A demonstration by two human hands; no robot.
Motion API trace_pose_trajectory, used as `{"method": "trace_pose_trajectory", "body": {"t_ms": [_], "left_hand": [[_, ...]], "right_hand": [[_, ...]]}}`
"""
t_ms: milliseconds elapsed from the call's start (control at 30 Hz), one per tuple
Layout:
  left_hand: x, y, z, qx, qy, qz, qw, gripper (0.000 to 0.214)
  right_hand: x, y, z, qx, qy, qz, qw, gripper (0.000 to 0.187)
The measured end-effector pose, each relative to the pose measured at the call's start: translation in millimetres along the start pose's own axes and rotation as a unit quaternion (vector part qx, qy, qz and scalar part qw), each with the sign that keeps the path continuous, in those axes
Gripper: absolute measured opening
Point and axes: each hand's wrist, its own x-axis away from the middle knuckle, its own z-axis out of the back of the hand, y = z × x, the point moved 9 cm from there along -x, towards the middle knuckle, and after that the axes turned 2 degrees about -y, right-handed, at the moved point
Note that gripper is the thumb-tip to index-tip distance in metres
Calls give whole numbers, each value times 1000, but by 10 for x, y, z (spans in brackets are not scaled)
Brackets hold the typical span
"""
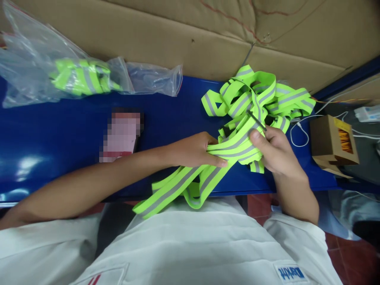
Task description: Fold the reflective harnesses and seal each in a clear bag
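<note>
At ten o'clock, clear plastic bags [28, 77] enclose a folded neon bundle [86, 77]. Neon yellow-green straps [234, 148], each with a grey stripe along its middle, trail toward seven o'clock past the edge of the blue table [166, 109]. At centre, the left hand [192, 152] pinches them between thumb and fingers; rightward they lie flat, layered. More straps [258, 89] curl loosely at two o'clock. The right hand [274, 152] presses its thumb onto the layers near a thin black bar [255, 120]; its other fingers are mostly hidden.

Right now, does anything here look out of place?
Nothing looks plainly spilled or damaged. The yellow-green straps seem untidy, though: some lie in a loose tangle, while others below the left hand extend past the near edge of the blue table.
</note>
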Motion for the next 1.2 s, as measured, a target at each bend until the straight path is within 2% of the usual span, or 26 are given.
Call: {"method": "trace_pose_trajectory", "body": {"t_ms": [100,167,233,300,367,400,467,533,600,633,800,900,1000,1133,1200], "left_hand": [[2,95,-97,23,-23,-62,998,25],[15,160,-130,21,-15,-97,995,18],[26,183,-127,18,5,-105,994,16],[34,188,-103,11,23,-102,994,18],[41,191,-57,-3,43,-99,994,24],[43,191,-24,-12,57,-98,994,26],[41,184,28,-29,77,-98,992,29],[28,169,41,-41,82,-104,990,31],[8,136,15,-51,73,-107,990,30],[-1,113,1,-54,68,-104,991,27],[-1,57,20,-54,73,-66,994,20],[2,85,10,8,67,-51,996,24],[2,1,-84,147,62,5,987,31],[35,-117,-410,380,-4,82,921,30],[56,-118,-466,399,-20,90,912,31]], "right_hand": [[-56,194,-135,-99,-64,-97,988,50],[-110,232,-169,-124,-60,-108,985,48],[-169,186,-113,-90,-8,-62,994,45],[-170,46,-15,-2,68,26,997,40],[-110,-112,19,96,117,106,983,36],[-78,-175,1,135,120,136,974,37],[-35,-254,-118,206,76,176,960,51],[3,-291,-266,275,20,209,938,80],[19,-267,-366,326,-9,215,921,106],[15,-236,-391,338,-14,207,918,113],[12,-179,-426,319,-14,184,930,110],[22,-229,-389,289,4,184,939,101],[16,-259,-341,259,21,181,949,92],[-17,-258,-278,242,31,175,954,86],[-27,-267,-231,244,39,171,954,85]]}}
